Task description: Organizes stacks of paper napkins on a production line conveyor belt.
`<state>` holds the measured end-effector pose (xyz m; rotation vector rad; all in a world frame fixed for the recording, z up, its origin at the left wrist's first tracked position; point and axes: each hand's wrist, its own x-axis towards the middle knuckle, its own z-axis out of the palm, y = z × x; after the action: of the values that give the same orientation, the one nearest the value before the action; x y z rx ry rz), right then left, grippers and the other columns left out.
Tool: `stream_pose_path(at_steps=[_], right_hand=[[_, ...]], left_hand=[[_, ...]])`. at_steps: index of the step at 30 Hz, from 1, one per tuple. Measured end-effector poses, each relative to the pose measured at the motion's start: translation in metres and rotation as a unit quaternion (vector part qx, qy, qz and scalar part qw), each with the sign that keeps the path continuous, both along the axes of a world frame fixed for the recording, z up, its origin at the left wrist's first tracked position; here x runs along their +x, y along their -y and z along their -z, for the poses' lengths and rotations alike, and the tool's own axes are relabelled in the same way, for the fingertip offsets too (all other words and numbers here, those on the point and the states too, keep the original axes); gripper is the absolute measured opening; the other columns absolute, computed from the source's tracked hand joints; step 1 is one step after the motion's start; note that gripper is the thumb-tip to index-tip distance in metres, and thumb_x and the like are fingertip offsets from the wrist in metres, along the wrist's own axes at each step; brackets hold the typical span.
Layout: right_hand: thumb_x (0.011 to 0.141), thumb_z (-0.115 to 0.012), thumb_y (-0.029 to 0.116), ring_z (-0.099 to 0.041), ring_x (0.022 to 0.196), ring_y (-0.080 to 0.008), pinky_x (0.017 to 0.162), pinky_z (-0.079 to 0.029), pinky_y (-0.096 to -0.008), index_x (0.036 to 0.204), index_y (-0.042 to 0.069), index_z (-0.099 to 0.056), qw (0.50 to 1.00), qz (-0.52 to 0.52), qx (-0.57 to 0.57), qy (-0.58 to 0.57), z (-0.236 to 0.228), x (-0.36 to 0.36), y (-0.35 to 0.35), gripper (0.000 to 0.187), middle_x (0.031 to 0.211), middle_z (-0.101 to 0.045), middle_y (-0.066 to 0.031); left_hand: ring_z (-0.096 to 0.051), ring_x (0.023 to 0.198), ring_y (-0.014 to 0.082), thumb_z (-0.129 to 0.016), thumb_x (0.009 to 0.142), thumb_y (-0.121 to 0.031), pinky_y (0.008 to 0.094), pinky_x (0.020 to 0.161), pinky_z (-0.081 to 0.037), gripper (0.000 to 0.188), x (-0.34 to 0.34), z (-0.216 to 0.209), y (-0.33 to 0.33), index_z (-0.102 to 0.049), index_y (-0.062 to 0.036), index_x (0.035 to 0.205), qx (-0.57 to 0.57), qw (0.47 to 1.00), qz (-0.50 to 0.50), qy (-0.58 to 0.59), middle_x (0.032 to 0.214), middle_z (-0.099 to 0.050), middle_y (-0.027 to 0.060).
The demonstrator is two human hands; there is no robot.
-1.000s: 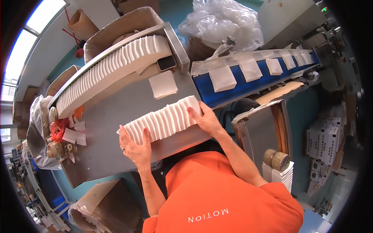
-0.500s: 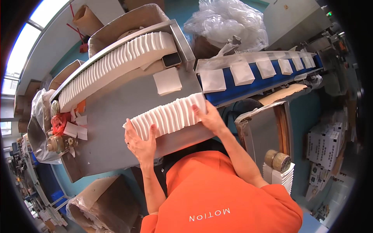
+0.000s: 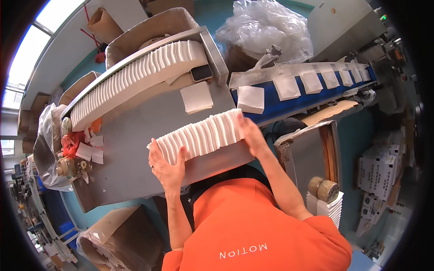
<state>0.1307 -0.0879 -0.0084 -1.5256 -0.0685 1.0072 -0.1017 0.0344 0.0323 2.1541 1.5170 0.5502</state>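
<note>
A long row of white folded paper napkins (image 3: 199, 137) stands on edge at the near side of the grey metal table (image 3: 131, 158). My left hand (image 3: 168, 169) clasps its left end, thumb on the near face and fingers round the end. Against the right end presses my right hand (image 3: 254, 139), its fingers partly hidden behind the napkins. Beyond the row lies a small flat stack of white napkins (image 3: 197, 97). A longer curved row of napkins (image 3: 140, 77) leans along the table's far raised edge, with a dark phone (image 3: 201, 73) by its right end.
On the right, a blue conveyor belt (image 3: 269, 97) carries several napkin stacks up to the table. Paper scraps, a red plastic bag (image 3: 71, 143) and tape rolls (image 3: 68, 167) crowd the table's left end. Two tape rolls (image 3: 323, 189) top another napkin pile at lower right.
Napkin stacks on the belt have come closer to the table. My right hand has slid slightly right and down round the row's end; my left hand keeps its hold.
</note>
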Motion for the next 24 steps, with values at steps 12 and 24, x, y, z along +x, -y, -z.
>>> stream_pose_path(at_steps=[12,24], right_hand=[[0.098,-0.062,0.038,-0.059,0.088,-0.0124,0.075,-0.048,-0.0265,0.126,0.005,-0.060,0.980,-0.120,0.014,-0.158,0.003,0.003,0.025,0.043,0.106,-0.065,-0.0049],[0.096,-0.065,0.028,-0.060,0.087,-0.0119,0.077,-0.050,-0.0288,0.127,-0.002,-0.059,0.995,-0.077,0.021,-0.067,0.010,0.002,0.023,0.044,0.108,-0.065,-0.0058]], left_hand=[[-0.036,0.138,0.0420,-0.067,0.086,-0.060,0.0511,0.112,-0.031,0.093,0.007,-0.003,0.003,-0.031,-0.0030,0.151,0.006,0.999,-0.028,-0.015,0.146,-0.040,0.0266],[-0.035,0.138,0.0419,-0.067,0.086,-0.060,0.0523,0.112,-0.031,0.094,0.010,0.001,0.002,-0.030,-0.0035,0.151,0.008,1.000,-0.018,-0.016,0.147,-0.040,0.0261]])
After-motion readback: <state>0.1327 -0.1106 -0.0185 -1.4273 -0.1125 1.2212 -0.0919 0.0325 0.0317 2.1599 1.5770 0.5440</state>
